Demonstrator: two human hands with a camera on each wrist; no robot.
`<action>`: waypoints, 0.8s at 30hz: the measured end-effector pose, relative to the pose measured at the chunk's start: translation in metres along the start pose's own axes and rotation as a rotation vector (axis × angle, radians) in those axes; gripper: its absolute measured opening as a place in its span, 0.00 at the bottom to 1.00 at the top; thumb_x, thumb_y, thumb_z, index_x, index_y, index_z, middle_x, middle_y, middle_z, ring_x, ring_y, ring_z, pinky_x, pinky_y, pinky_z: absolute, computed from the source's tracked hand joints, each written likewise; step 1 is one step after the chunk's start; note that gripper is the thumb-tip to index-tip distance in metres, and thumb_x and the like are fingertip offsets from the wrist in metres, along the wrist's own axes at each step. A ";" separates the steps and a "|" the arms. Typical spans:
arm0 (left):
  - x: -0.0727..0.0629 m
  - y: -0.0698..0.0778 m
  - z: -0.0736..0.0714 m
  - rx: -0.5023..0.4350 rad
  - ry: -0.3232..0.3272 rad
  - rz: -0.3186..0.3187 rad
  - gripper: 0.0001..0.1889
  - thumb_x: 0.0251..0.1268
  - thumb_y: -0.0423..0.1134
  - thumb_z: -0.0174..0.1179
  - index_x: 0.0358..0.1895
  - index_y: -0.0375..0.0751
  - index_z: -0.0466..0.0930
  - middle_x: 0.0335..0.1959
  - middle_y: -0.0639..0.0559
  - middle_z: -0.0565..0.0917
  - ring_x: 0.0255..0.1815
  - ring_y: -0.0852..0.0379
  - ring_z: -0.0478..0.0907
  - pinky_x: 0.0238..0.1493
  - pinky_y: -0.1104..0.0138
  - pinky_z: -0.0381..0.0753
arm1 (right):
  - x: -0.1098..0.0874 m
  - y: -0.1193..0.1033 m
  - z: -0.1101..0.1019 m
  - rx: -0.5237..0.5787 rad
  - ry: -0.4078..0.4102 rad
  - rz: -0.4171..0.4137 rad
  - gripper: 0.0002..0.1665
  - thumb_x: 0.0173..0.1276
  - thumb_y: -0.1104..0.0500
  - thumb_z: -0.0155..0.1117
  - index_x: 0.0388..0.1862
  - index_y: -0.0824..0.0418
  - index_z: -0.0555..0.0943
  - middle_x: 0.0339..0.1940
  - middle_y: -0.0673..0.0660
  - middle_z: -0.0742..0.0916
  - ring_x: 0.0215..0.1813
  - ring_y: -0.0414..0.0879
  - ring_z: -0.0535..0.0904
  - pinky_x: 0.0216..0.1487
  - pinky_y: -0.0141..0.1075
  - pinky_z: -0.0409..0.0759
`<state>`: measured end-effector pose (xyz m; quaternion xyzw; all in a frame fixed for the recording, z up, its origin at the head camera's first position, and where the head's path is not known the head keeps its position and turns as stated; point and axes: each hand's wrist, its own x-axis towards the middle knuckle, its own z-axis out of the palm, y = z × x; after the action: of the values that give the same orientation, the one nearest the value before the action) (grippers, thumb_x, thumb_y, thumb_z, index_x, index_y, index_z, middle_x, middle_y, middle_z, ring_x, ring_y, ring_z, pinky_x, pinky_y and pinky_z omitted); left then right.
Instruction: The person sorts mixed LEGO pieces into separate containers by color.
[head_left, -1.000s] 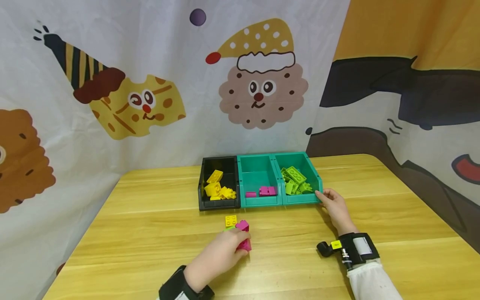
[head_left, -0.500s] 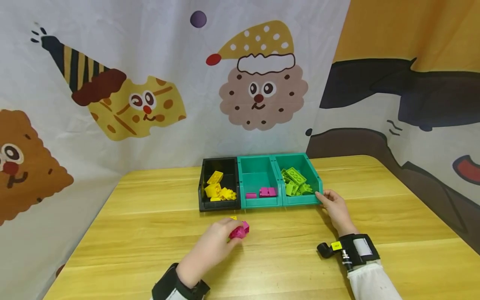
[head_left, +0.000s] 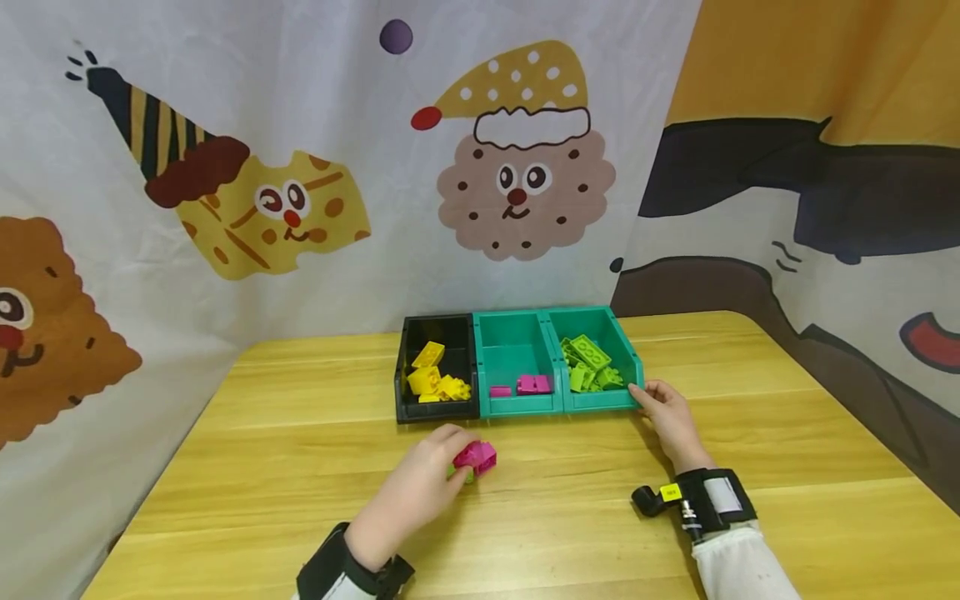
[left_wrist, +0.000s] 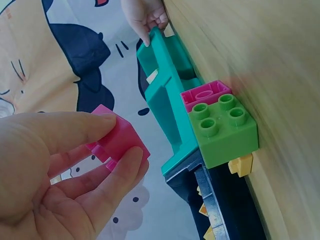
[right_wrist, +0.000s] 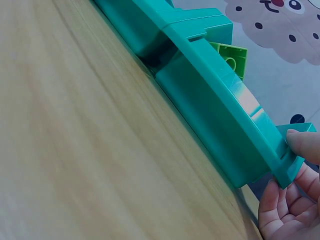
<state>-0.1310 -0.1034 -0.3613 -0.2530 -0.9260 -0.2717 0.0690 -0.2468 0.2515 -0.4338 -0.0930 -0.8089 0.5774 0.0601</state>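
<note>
My left hand point(head_left: 420, 483) pinches a pink toy brick point(left_wrist: 122, 136) between thumb and fingers, raised off the table in the left wrist view. Beyond it on the table are a green brick point(left_wrist: 225, 131) with studs up, a second pink brick point(left_wrist: 210, 93) lying on its side and a yellow brick point(left_wrist: 242, 165). In the head view the hand covers most of this group. My right hand point(head_left: 669, 421) grips the front right corner of the right teal bin point(head_left: 603, 400), thumb on the rim and fingers beneath, as the right wrist view shows.
Three bins stand joined in a row: a black bin point(head_left: 438, 412) with yellow bricks point(head_left: 426, 380), a middle teal bin point(head_left: 521, 407) with pink bricks point(head_left: 534, 384), and the right one with green bricks point(head_left: 591, 353). A printed cloth point(head_left: 405, 275) hangs behind the wooden table point(head_left: 555, 517).
The left hand has picked up the pink brick nearest the front and moved a little left and away, over the remaining bricks. My right hand keeps its grip on the bin corner.
</note>
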 end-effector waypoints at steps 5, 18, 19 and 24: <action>0.004 0.002 -0.003 -0.001 0.012 0.010 0.19 0.55 0.27 0.64 0.52 0.34 0.78 0.48 0.43 0.80 0.46 0.52 0.80 0.46 0.66 0.82 | 0.000 -0.001 0.001 0.036 0.008 -0.005 0.22 0.69 0.47 0.58 0.45 0.66 0.71 0.28 0.41 0.74 0.36 0.34 0.70 0.39 0.25 0.74; 0.048 0.001 -0.010 0.013 0.034 -0.008 0.21 0.59 0.28 0.62 0.57 0.36 0.75 0.51 0.43 0.79 0.48 0.51 0.79 0.48 0.64 0.81 | -0.001 0.000 0.002 0.045 0.005 -0.010 0.23 0.69 0.48 0.58 0.48 0.68 0.71 0.29 0.40 0.75 0.36 0.34 0.70 0.39 0.26 0.73; 0.052 0.000 -0.009 0.009 0.039 -0.016 0.21 0.59 0.28 0.62 0.58 0.36 0.75 0.52 0.43 0.78 0.49 0.50 0.79 0.49 0.64 0.81 | 0.000 0.000 0.002 0.046 0.003 -0.012 0.23 0.69 0.48 0.58 0.48 0.68 0.71 0.29 0.41 0.74 0.36 0.34 0.70 0.39 0.26 0.73; 0.070 -0.005 -0.006 0.018 0.056 -0.024 0.20 0.60 0.28 0.61 0.57 0.36 0.75 0.51 0.43 0.78 0.48 0.51 0.78 0.50 0.64 0.81 | 0.001 0.002 0.002 0.053 0.003 -0.015 0.21 0.70 0.49 0.58 0.46 0.67 0.71 0.28 0.41 0.74 0.35 0.34 0.70 0.39 0.26 0.73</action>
<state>-0.1940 -0.0799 -0.3404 -0.2336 -0.9291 -0.2709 0.0938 -0.2480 0.2507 -0.4360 -0.0861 -0.7940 0.5979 0.0681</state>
